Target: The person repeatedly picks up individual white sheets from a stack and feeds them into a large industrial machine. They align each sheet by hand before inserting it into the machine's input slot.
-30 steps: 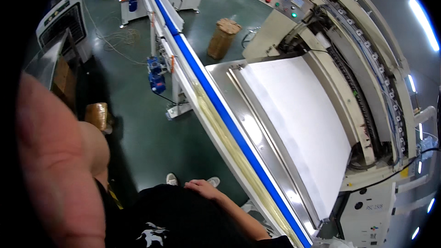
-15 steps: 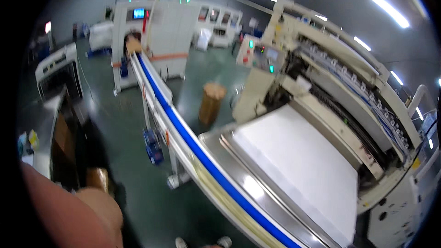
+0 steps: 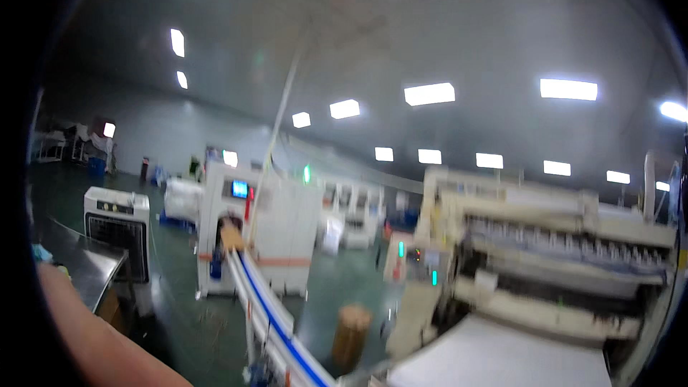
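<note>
A bare arm (image 3: 104, 347) of mine, my left by its place, crosses the lower left corner. Its hand is not visible. My right hand is outside the picture too. Closest to the arm is a metal-topped table (image 3: 94, 272), with small light-coloured items at its left end. Ahead runs a narrow conveyor with a blue belt (image 3: 276, 330), reaching a white machine cabinet (image 3: 283, 226). A brown block-like piece (image 3: 231, 238) sits on the conveyor at the cabinet's opening. On the right, a white sheet (image 3: 502, 358) lies in front of a large cream machine (image 3: 545, 222).
A brown cylindrical container (image 3: 351, 337) stands on the green floor between conveyor and cream machine. Beyond the table is a white unit with a dark grille (image 3: 118, 236). A lit control panel (image 3: 419, 261) projects from the cream machine. White bundles (image 3: 185, 199) lie farther back.
The view has tilted upward and levelled, so more ceiling shows and the machines sit lower. My feet have left the picture. The arm remains at lower left.
</note>
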A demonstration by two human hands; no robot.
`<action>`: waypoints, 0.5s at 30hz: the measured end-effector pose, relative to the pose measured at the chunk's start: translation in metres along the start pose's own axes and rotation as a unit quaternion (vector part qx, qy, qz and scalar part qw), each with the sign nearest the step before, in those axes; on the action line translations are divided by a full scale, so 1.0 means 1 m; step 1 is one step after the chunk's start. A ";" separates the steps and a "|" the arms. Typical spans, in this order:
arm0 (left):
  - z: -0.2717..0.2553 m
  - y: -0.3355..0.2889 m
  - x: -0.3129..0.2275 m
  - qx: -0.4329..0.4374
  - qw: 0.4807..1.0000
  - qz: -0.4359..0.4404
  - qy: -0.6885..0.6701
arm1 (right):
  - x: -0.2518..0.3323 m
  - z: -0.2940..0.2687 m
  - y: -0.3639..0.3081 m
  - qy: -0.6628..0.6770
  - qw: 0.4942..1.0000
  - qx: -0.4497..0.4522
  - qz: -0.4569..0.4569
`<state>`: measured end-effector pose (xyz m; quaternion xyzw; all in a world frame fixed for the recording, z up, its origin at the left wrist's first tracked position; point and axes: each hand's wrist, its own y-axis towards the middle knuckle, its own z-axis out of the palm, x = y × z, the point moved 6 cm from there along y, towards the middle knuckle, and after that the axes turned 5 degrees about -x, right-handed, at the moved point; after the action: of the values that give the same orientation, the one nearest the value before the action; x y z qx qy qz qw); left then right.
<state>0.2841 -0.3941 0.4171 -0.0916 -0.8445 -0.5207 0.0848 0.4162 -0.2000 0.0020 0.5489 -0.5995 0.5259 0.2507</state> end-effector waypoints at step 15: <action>0.015 0.010 0.016 -0.031 0.998 -0.015 -0.051 | -0.047 0.019 -0.010 0.052 0.998 0.009 0.029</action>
<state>0.2700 -0.3753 0.4229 -0.1081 -0.8326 -0.5423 0.0313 0.4437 -0.1977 -0.0414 0.5050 -0.5964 0.5667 0.2611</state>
